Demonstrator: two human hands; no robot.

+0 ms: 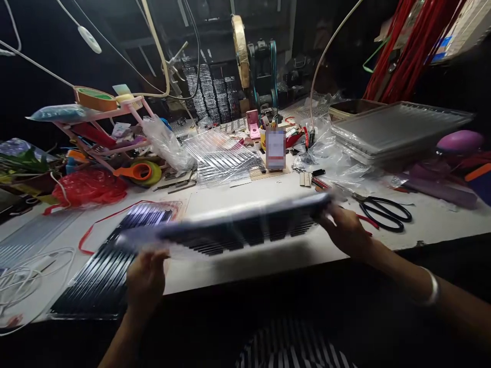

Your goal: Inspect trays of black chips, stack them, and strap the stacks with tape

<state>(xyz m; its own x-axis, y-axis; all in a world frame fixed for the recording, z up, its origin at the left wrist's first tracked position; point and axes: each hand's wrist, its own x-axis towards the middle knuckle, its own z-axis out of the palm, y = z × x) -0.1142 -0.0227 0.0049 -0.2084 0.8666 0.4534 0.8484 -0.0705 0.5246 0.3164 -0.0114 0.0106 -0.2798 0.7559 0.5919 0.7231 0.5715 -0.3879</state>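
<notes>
A wide, flat tray with rows of dark strips (pixel 245 227) is held above the white table, blurred by motion and seen nearly edge-on. My left hand (pixel 148 278) grips its left end, fingers closed on the edge. At the opposite end, my right hand (pixel 347 230) pinches the right corner. Beneath and to the left, a second tray of dark strips (pixel 102 276) lies on the table, partly covered by the raised one.
Black-handled scissors (pixel 385 212) lie right of my right hand. Stacked clear trays (pixel 399 133) stand at the back right. A phone (pixel 275 148) stands upright at the back middle. White cables (pixel 23 281), a red ribbon (pixel 87 240) and a red bag (pixel 88 189) are on the left.
</notes>
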